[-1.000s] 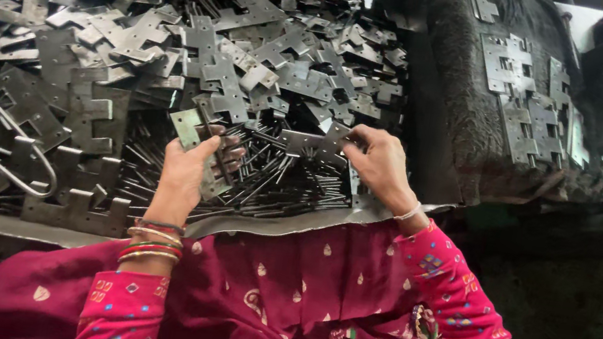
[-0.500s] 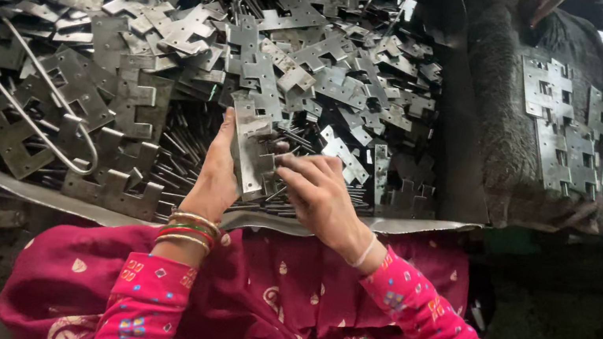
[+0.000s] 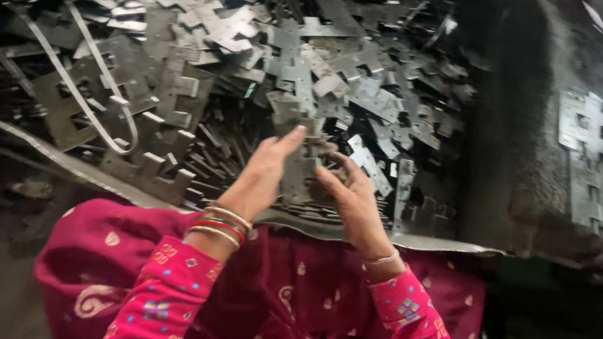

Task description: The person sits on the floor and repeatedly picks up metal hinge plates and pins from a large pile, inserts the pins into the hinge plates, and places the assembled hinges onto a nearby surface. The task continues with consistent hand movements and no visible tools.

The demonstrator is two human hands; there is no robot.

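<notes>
My left hand (image 3: 263,173) and my right hand (image 3: 351,199) are raised close together in front of a big heap of stamped grey metal plates (image 3: 201,43). Between them they hold one flat notched metal plate (image 3: 300,171) upright: the left palm lies against its left face, the right fingers pinch its right edge. Bangles ring my left wrist. Pink patterned sleeves and cloth cover my arms and lap.
A bent metal strip loop (image 3: 93,95) lies on the left of the heap. A dark sack (image 3: 529,140) stands at the right with several joined plates (image 3: 596,170) laid on it. A sheet edge (image 3: 418,243) borders the heap near my lap.
My right hand has come in from the right to meet the left. Both hands now grip one plate, lifted a little higher above the heap.
</notes>
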